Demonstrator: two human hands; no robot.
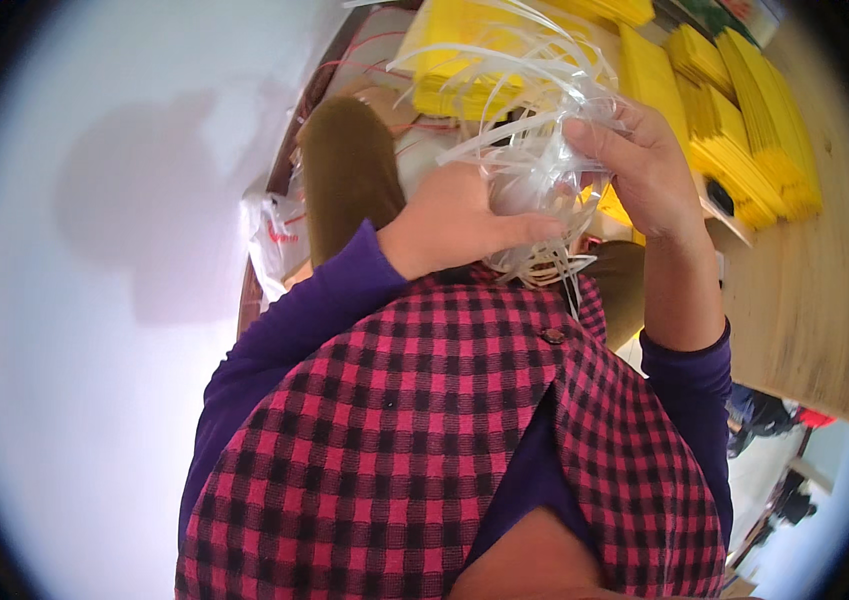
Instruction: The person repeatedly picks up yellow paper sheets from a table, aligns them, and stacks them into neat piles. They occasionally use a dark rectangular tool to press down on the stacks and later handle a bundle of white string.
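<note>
In front of my lap is a loose, tangled bundle of clear plastic strips (pixel 534 175), with shiny ends fanning out toward the far side. My left hand (pixel 464 220) grips its near left part, thumb laid across the front and the other fingers mostly hidden behind the strips. On the upper right, my right hand (pixel 634 165) pinches the bundle between thumb and fingers. Pale, curled strip ends (pixel 544 268) hang below the hands, close to my checked garment.
Stacks of folded yellow packets (pixel 734 130) lie on the wooden table (pixel 814 300) to the right. Another yellow pile (pixel 454 60) sits beyond my hands. A white plastic bag (pixel 279 240) is by my left knee, next to the pale wall (pixel 94 400).
</note>
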